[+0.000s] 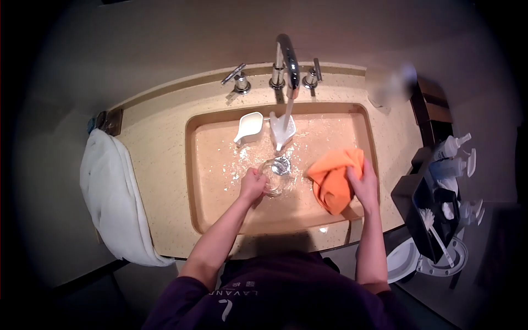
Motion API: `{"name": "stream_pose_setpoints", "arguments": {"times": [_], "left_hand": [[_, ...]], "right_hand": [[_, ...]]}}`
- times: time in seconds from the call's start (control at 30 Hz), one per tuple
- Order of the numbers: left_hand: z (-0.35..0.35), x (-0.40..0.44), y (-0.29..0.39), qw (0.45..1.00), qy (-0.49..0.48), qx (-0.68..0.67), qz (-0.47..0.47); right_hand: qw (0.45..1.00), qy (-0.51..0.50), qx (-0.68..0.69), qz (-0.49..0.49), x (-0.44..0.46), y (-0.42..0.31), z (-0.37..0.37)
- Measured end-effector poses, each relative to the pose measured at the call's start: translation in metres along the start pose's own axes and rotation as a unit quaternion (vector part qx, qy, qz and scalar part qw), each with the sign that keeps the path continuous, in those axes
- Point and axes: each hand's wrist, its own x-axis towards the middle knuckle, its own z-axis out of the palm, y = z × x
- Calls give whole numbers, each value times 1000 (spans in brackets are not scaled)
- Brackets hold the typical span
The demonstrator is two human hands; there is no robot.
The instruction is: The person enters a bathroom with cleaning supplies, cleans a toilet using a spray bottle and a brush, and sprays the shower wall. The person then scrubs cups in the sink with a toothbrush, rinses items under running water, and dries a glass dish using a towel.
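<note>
In the sink, my left hand [253, 185] is closed on the side of a clear glass [271, 186], held low near the drain [282, 165]. An orange cloth [334, 181] hangs bunched from my right hand [365, 185], whose thumb and fingers pinch its right edge. Water runs from the tap [289, 66] onto a small white cup [282, 131] with a pointed end. To its left lies a similar white cup [251, 127]. Part of the glass is lost in the reflections.
The sink [191, 165] is set in a speckled counter [159, 165] with two tap handles [241, 82]. A folded white towel [113, 192] lies at the left. On the right, a black caddy [410, 192] carries pump bottles [452, 146] and a white brush [434, 228].
</note>
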Motion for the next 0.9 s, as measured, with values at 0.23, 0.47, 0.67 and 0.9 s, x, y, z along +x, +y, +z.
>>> {"name": "stream_pose_setpoints", "arguments": {"times": [0.23,0.47,0.67,0.9], "left_hand": [[0,-17,22,998,41,43,12],[18,-6,21,987,-94,-120,-49],[31,-3,12,996,-9,-88,-11],[30,5,6,992,-90,-82,-46]], "right_hand": [[937,-43,-345,40,25,22,127],[966,-1,20,-257,21,15,122],[937,-113,-125,-306,12,-1,173],[832,-272,-428,-226,37,-28,122]]}}
